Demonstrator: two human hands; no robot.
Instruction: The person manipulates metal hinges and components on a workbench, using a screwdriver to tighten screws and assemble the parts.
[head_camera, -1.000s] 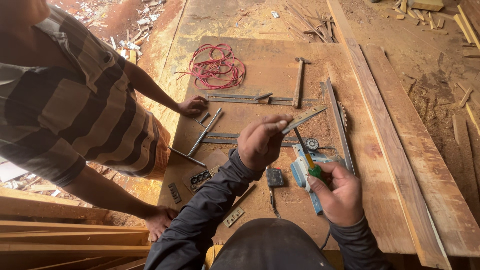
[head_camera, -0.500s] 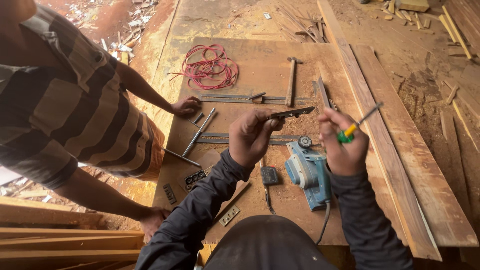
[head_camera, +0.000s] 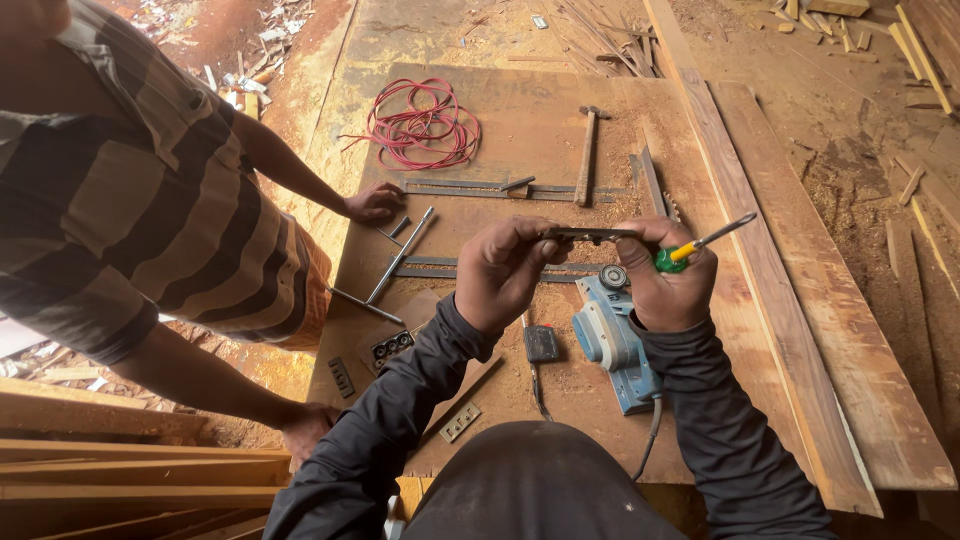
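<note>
Two hands meet mid-frame over the dusty wooden table (head_camera: 520, 120): left hand (head_camera: 507, 272) and right hand (head_camera: 667, 285) both pinch a thin dark metal strip (head_camera: 590, 235); the right also clamps a green-and-yellow-handled screwdriver (head_camera: 700, 245). Below sits a blue electric planer (head_camera: 612, 345).

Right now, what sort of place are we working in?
Probably a rough carpentry workshop: long wooden planks, a blue electric planer and a hammer lie on the dusty board, with wood offcuts scattered around.
</note>
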